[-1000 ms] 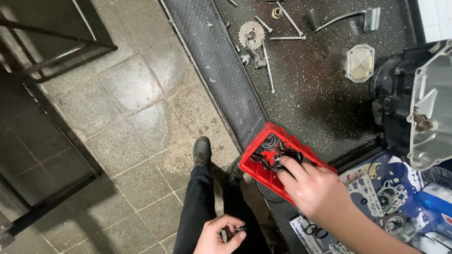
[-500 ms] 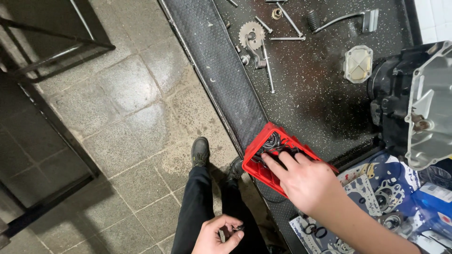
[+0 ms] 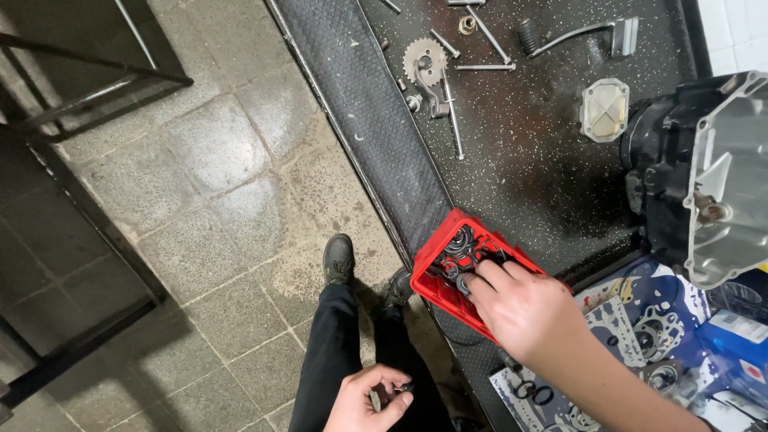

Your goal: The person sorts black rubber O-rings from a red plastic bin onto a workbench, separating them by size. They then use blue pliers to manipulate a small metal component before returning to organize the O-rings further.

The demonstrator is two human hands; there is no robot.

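My right hand (image 3: 524,308) reaches into a small red tray (image 3: 436,260) at the near edge of the black workbench, fingertips among dark rubber rings and seals (image 3: 464,244) inside it. My left hand (image 3: 368,398) is low over my black trousers, fingers curled around a small dark part (image 3: 404,388). An engine casing (image 3: 704,176), black and bare metal, lies at the right of the bench.
A sprocket (image 3: 424,58), long bolts (image 3: 452,112), a kick lever (image 3: 576,36) and a small metal cover (image 3: 604,108) lie on the speckled bench top (image 3: 520,160). A printed gasket sheet (image 3: 640,336) lies beside the tray. Tiled floor (image 3: 208,200) and a dark metal frame (image 3: 72,104) are left.
My right hand has shifted slightly left, deeper into the red tray. My left hand stays low with the small part.
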